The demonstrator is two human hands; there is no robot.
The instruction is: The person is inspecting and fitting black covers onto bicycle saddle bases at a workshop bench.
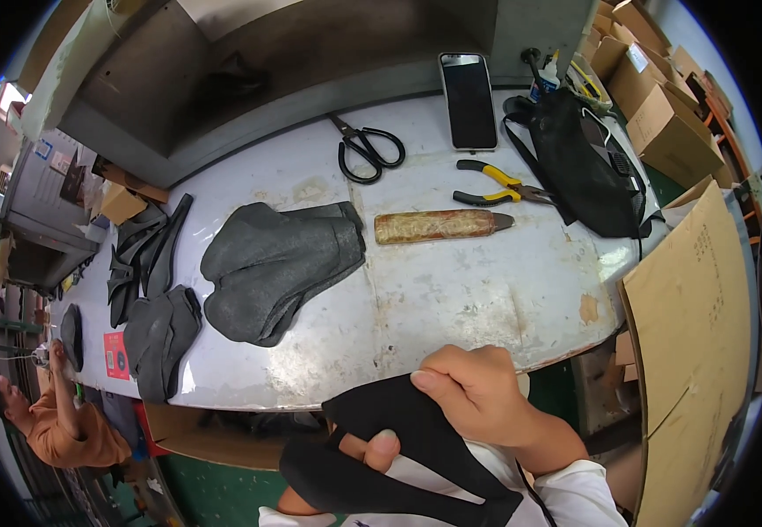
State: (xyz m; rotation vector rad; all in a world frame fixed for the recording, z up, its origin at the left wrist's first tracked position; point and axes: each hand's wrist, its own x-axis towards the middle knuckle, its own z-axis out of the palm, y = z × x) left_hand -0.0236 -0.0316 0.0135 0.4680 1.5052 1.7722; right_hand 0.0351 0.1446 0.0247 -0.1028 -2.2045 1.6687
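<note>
- Below the near edge of the worn white table (451, 299), both hands hold one black cut fabric piece (398, 457) close to the body.
- The right hand (477, 391) comes in from the lower right with its wrist bent, fingers curled over the piece's top edge and thumb pressed flat on its face.
- The left hand (368, 448) is mostly hidden under the piece; only the thumb shows, pinching the fabric from below.
- On the table lie a stack of grey fabric pieces (280, 268), a brown wrapped stick (438, 226), yellow-handled pliers (495, 186), black scissors (365, 149), a dark phone (469, 99) and a black bag (587, 167).
- A small red label (117, 356) sits at the table's left end.
- Brown cardboard boxes (662, 114) are piled at the upper right; a flat cardboard sheet (697, 351) leans at the right.
</note>
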